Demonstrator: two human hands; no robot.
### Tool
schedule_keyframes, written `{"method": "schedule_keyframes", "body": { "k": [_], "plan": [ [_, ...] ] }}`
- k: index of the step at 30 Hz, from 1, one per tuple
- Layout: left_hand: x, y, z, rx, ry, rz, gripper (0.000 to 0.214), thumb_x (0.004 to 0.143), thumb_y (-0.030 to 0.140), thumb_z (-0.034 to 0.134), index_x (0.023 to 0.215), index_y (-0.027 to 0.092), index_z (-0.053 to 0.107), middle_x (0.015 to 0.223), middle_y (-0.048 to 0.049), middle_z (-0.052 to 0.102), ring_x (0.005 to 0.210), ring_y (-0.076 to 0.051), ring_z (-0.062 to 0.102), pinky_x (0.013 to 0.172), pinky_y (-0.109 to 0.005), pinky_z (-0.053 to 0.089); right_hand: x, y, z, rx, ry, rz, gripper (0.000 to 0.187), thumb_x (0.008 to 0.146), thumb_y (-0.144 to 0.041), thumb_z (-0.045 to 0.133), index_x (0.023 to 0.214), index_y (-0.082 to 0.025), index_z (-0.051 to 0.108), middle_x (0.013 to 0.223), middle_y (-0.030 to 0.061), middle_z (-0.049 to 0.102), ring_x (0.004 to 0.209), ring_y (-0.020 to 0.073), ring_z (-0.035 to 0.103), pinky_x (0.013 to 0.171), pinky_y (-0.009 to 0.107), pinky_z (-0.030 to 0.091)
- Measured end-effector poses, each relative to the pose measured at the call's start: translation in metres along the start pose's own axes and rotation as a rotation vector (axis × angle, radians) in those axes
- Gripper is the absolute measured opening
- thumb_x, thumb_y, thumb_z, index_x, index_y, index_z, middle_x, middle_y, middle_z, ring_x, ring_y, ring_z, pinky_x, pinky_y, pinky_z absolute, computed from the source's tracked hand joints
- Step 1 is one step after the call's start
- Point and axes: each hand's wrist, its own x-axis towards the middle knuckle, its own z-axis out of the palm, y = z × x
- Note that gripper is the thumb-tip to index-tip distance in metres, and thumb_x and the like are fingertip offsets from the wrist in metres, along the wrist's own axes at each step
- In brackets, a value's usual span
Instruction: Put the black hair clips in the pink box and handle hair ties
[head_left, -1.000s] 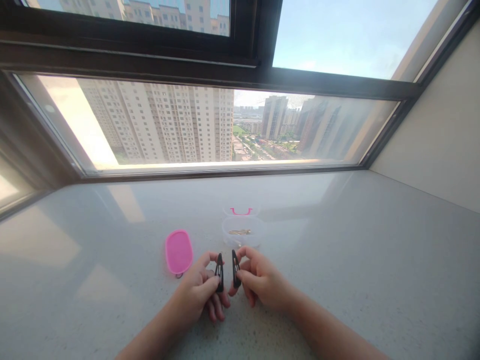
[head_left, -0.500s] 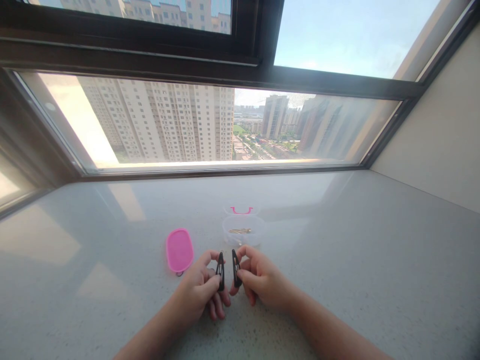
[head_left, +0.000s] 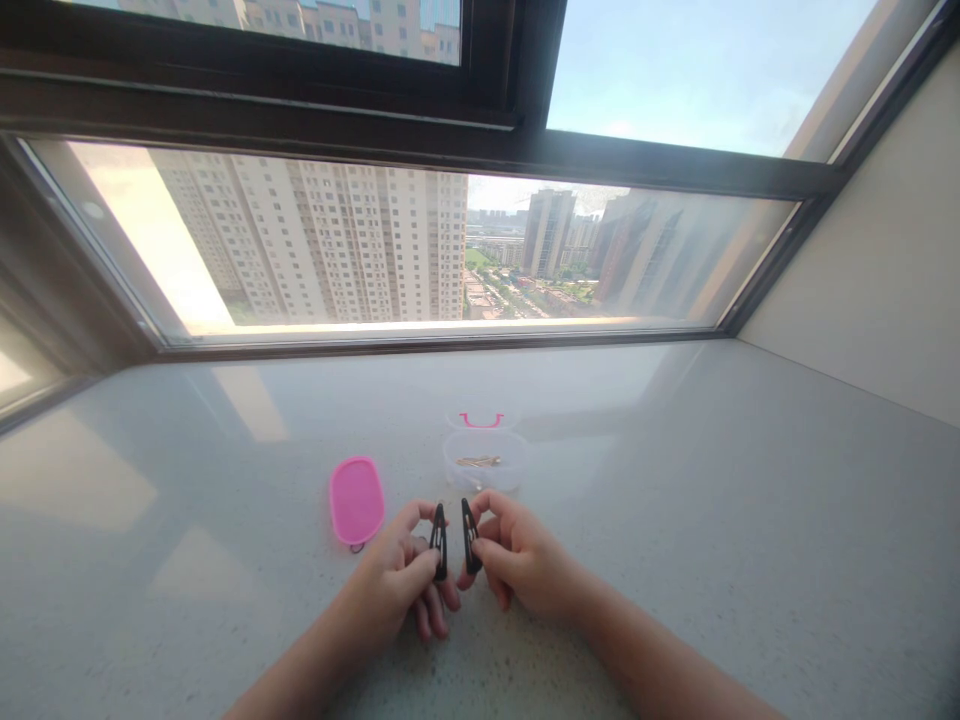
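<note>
My left hand [head_left: 397, 585] pinches a black snap hair clip [head_left: 439, 541] upright between thumb and forefinger. My right hand [head_left: 517, 562] pinches a second black hair clip [head_left: 468, 535] the same way, a finger's width to the right of the first. Both hands rest low on the pale stone sill [head_left: 675, 520]. Just beyond them stands a small clear plastic box [head_left: 484, 462] with a few thin golden pins inside and a pink clasp [head_left: 481, 421] at its far side. A pink oval lid [head_left: 356, 500] lies flat to the left of the box.
A wide window with a dark frame [head_left: 480, 150] runs along the far edge of the sill, tall buildings outside. A plain wall [head_left: 877, 280] closes the right side. The sill stretches left and right of the hands.
</note>
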Motion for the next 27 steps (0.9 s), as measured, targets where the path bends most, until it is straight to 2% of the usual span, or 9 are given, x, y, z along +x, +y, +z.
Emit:
{"method": "schedule_keyframes", "body": {
  "k": [12,21,27],
  "plan": [
    [0.0009,-0.001,-0.0025,-0.041,-0.013,0.01,0.025,0.081,0.02,0.048,0.104,0.018,0.038,0.061,-0.0014,0.069,0.039,-0.013,0.063,0.034,-0.015,0.045,0.0018,0.0048,-0.0024,0.033,-0.007,0.009,0.024,0.076,-0.032,0.054,0.091,-0.018,0.041,0.064,-0.0012,0.064,0.036,0.0081,0.052,0.034,0.015,0.035],
    [-0.0002,0.0018,-0.0014,-0.055,0.016,0.029,0.032,0.078,0.02,0.053,0.106,0.019,0.036,0.061,-0.0006,0.068,0.041,-0.015,0.064,0.035,-0.017,0.044,0.0018,0.0078,-0.003,0.094,0.007,0.008,0.028,0.073,-0.036,0.062,0.084,-0.017,0.044,0.066,0.0005,0.065,0.043,0.0115,0.059,0.04,0.018,0.041],
    [0.0015,-0.0007,-0.0027,-0.066,0.033,0.051,0.039,0.076,0.018,0.054,0.109,0.018,0.033,0.065,-0.0021,0.068,0.045,-0.016,0.065,0.037,-0.019,0.046,0.0019,0.0073,-0.0018,0.118,0.064,-0.023,0.03,0.069,-0.037,0.068,0.078,-0.015,0.049,0.068,0.0034,0.066,0.049,0.0124,0.061,0.045,0.021,0.044]
  ]
}}
